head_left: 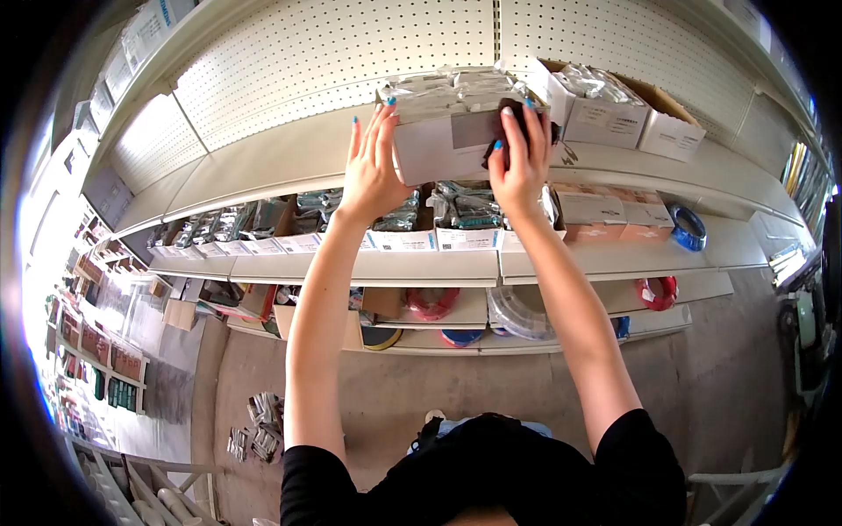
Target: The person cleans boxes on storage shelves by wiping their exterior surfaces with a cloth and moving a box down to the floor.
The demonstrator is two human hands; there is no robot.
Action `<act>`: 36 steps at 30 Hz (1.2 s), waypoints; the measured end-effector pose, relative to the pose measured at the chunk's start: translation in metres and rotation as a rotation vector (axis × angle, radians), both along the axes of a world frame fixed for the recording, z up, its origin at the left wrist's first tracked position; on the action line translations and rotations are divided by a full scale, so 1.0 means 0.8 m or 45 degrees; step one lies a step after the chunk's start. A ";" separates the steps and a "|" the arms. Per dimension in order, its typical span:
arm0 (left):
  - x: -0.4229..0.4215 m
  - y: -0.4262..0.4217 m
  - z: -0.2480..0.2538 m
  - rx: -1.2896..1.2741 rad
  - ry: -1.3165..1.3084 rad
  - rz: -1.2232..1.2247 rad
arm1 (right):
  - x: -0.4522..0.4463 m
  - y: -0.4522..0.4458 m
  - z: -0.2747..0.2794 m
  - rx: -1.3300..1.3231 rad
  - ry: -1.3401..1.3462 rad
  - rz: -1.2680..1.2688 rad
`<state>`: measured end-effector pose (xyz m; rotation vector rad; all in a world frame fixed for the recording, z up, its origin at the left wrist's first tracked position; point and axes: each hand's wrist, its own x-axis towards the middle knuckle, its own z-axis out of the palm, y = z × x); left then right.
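A white cardboard box [430, 147] stands at the front of the upper shelf, filled with clear-wrapped packets [456, 86]. My left hand [374, 167] lies against the box's left side, fingers stretched upward and the thumb near its lower front corner. Bunched in my right hand [519, 171] is a dark cloth [507, 107], pressed to the right part of the box front. A grey patch [474, 130] shows on the front panel beside the cloth. My right palm is hidden from view.
More open boxes [605, 118] stand to the right on the upper shelf [263, 167]. Below are a row of packet-filled boxes [403, 237], closed cartons [605, 212] and a blue coil [688, 228]. Wire coils [522, 311] fill the lowest shelf. Loose packets [263, 425] lie on the floor.
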<state>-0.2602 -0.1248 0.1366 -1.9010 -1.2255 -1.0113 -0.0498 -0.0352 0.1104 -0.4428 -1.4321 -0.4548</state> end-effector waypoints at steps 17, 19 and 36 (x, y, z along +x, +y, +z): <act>-0.004 0.011 -0.002 -0.022 -0.123 -0.364 | -0.098 -0.064 -0.061 0.040 -0.310 0.037; -0.009 0.012 -0.005 -0.095 -0.194 -0.407 | -0.105 -0.068 -0.059 0.018 -0.266 0.040; -0.023 -0.002 -0.006 -0.187 -0.277 -0.602 | -0.061 -0.061 -0.034 0.087 -0.201 -0.099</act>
